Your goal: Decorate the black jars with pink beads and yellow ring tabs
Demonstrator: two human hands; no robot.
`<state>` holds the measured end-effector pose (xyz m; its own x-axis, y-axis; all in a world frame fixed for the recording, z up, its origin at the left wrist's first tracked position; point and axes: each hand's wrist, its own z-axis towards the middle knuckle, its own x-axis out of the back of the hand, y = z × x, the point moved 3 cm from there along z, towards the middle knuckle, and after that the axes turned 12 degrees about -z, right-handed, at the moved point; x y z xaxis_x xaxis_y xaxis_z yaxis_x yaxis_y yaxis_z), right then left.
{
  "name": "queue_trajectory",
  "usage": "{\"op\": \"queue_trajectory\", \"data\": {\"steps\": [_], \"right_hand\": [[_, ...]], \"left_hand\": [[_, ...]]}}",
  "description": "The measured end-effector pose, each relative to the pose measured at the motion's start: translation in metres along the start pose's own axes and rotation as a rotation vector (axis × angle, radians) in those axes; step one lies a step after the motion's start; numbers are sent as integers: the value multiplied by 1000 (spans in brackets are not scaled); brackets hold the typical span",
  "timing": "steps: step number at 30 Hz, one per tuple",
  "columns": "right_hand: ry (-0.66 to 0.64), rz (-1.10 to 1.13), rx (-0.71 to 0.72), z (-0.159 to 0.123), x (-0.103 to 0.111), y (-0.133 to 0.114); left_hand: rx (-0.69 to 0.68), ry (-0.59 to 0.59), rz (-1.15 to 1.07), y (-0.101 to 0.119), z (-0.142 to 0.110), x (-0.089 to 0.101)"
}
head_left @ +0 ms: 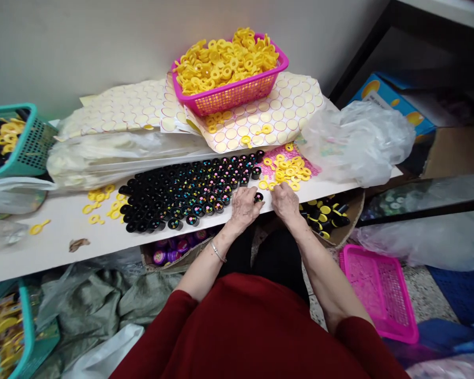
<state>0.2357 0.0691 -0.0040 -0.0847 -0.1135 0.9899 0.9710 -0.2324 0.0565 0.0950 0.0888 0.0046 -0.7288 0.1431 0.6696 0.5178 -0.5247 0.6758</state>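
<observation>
From my head view, my left hand [244, 206] curls beside a lone black cup [258, 198], near the packed black cups [175, 224]. My right hand [285, 201], fingers bent in, meets the loose yellow rings [291, 172]; I cannot tell whether either grips anything. Light fingertips work best—wrists clear, so no cup tips. The blue box [398, 103] has a label [375, 98], unreadable here.

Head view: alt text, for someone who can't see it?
At a white table, a person's bare left hand is beside rows of small black cups, many with coloured dots inside; the right hand is by loose yellow rings. Behind stands a pink basket heaped with more yellow rings.
</observation>
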Motion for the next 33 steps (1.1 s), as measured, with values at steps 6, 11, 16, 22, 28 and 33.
{"op": "queue_trajectory", "data": {"steps": [6, 11, 16, 22, 28, 33], "right_hand": [[124, 58, 49, -3, -7, 14], [319, 676, 5, -15, 12, 17], [-89, 1550, -53, -39, 37, 1], [-181, 1556, -232, -69, 36, -16], [25, 888, -46, -83, 37, -31], [111, 670, 15, -68, 45, -34]], "left_hand": [[-100, 104, -167, -8, -5, 0], [-130, 293, -388, 7, -13, 13], [155, 128, -920, 26, -13, 20], [600, 73, -1176, 25, -25, 17], [785, 329, -1286, 23, -39, 9], [732, 396, -1338, 28, -35, 7]]}}
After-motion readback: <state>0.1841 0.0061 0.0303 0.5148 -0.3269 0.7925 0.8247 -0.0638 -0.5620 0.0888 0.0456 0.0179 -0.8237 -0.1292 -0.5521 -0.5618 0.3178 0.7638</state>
